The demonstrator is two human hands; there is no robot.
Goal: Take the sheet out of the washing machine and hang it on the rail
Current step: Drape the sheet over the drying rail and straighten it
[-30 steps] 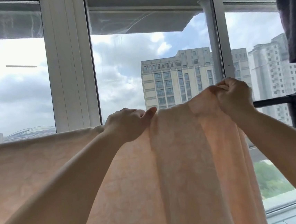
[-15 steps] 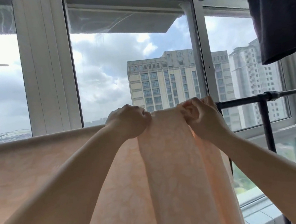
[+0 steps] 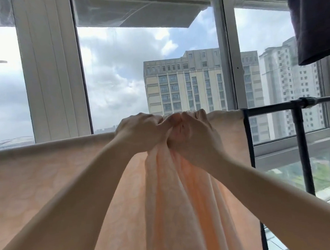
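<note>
A pale peach sheet [image 3: 44,176] with a faint pattern hangs over the black rail [image 3: 269,107] and fills the lower left and middle of the view. Its right edge ends near the rail's first black upright. My left hand [image 3: 140,130] and my right hand [image 3: 191,134] touch each other at the top of the sheet, both closed on a bunched fold of it at rail height. From that grip a thick gathered pleat [image 3: 177,204] drops straight down. The rail under the sheet is hidden.
White window frames [image 3: 52,75] stand just behind the rail, with tall buildings outside. A dark garment [image 3: 314,13] hangs from above at the top right. A black upright post [image 3: 303,151] of the rack stands right of the sheet, near the window sill.
My right hand has moved left along the rail until it meets my left hand, gathering the sheet into a tighter fold. The camera has turned right, showing more bare rail.
</note>
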